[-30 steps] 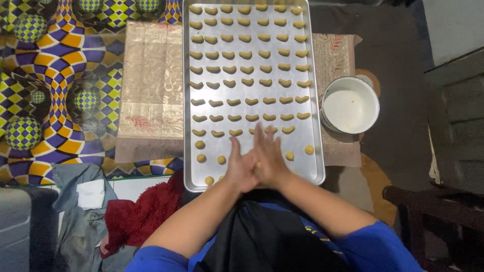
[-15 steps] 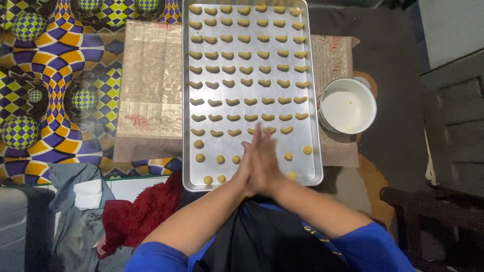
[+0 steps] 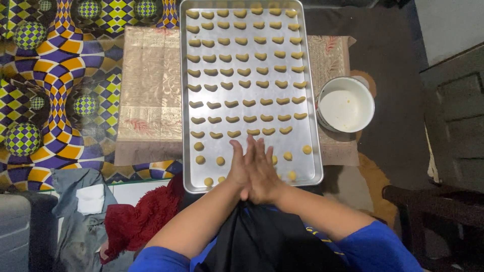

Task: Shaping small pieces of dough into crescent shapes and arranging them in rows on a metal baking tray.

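We press our left hand (image 3: 241, 168) and right hand (image 3: 263, 174) flat together, palm to palm, over the near edge of the long silver metal baking tray (image 3: 312, 151), among small round yellow dough balls (image 3: 220, 161).

Patterned floor mat (image 3: 55, 75) beside dark wooden furniture (image 3: 438, 201).

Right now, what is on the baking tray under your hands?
On the baking tray: rows of curved dough pieces, plus round dough balls near the front. The pressed-together left hand and right hand cover some balls; nothing between the palms is visible.
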